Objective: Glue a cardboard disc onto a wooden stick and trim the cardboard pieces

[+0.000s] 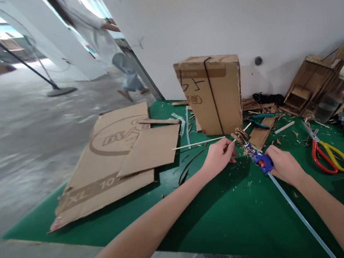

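My left hand [219, 153] is closed in a pinch on a thin stick, which carries small round cardboard pieces [239, 135]. My fingers partly hide the stick. A longer pale stick [200, 143] stretches leftward from behind this hand; whether I touch it I cannot tell. My right hand [283, 163] is wrapped around a blue hot glue gun [262, 162], its nozzle close to the cardboard pieces. From the gun's back trails a long translucent glue stick [303, 218]. Just beyond my hands stands a tall cardboard box [212, 94] with a black line down its front.
Flat cardboard sheets [106, 154] cover the green table's [209, 230] left side. Scissors [328, 154], teal-handled pliers [261, 120] and scraps lie to the right. A water bottle [332, 98] stands by a cardboard construction [305, 84]. A blurred person [93, 31] is beyond the white partition.
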### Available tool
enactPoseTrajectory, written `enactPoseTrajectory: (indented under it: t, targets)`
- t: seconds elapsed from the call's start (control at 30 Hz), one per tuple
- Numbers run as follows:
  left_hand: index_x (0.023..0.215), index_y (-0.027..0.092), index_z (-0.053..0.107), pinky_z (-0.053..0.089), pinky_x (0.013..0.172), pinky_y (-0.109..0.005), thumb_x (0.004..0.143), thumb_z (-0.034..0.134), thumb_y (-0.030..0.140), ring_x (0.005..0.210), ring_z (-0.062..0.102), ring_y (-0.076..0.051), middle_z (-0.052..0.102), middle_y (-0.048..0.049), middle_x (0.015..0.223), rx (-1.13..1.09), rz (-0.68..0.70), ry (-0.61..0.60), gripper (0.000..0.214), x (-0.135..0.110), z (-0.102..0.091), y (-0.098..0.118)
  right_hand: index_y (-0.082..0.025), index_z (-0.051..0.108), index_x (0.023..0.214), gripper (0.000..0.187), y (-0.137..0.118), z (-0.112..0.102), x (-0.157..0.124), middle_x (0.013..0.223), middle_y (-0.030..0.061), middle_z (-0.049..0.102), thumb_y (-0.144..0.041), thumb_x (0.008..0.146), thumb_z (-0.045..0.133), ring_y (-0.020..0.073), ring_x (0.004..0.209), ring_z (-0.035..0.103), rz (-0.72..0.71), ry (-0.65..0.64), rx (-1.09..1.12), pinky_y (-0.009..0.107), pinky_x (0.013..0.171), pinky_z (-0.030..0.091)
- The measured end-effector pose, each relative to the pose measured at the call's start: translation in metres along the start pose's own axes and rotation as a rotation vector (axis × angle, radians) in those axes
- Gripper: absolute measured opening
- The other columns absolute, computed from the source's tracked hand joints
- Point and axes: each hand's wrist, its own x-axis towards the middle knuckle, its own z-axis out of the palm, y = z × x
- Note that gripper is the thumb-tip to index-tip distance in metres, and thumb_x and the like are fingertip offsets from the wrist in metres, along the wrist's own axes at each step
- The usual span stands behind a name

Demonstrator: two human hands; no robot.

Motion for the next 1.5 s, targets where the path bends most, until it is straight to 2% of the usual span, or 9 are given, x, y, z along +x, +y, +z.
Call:
enactPoseTrajectory:
  t: [0.5, 0.8, 1.5]
  targets:
    - [0.081, 0.020, 0.054, 0.052, 0.048, -0.028, 0.091, 0.045, 0.041, 0.049, 0.065, -0.017, 0.066, -0.0001, 0.063, -0.029, -0.041, -0.022, 0.025, 0.0001, -0.0006, 0.0050, -0.020, 0.046, 0.087, 0.006, -0.0003, 0.0003, 0.0005, 0.087, 0.0059, 0.056, -0.022, 0.082, 0.050, 0.0166, 0.066, 0.054, 0.012, -0.008, -0.010, 0.027, 0.053, 0.032]
    - [0.086, 0.019, 0.056, 0.053, 0.048, -0.027, 0.091, 0.043, 0.043, 0.049, 0.066, -0.016, 0.067, -0.0001, 0.064, -0.075, -0.064, -0.039, 0.028, 0.0014, 0.0013, -0.0002, -0.020, 0.046, 0.086, 0.006, -0.0011, -0.0006, 0.0000, 0.088, 0.0059, 0.057, -0.022, 0.084, 0.051, 0.0170, 0.067, 0.056, 0.010, -0.014, -0.022, 0.028, 0.054, 0.032]
    - [0.083, 0.018, 0.054, 0.054, 0.047, -0.029, 0.094, 0.039, 0.046, 0.048, 0.066, -0.017, 0.065, -0.0010, 0.061, -0.153, -0.118, -0.046, 0.033, 0.0036, 0.0033, -0.0032, -0.019, 0.046, 0.086, 0.006, -0.0013, -0.0003, -0.0001, 0.086, 0.0057, 0.056, -0.025, 0.086, 0.049, 0.0170, 0.067, 0.054, 0.010, -0.029, -0.052, 0.028, 0.053, 0.029]
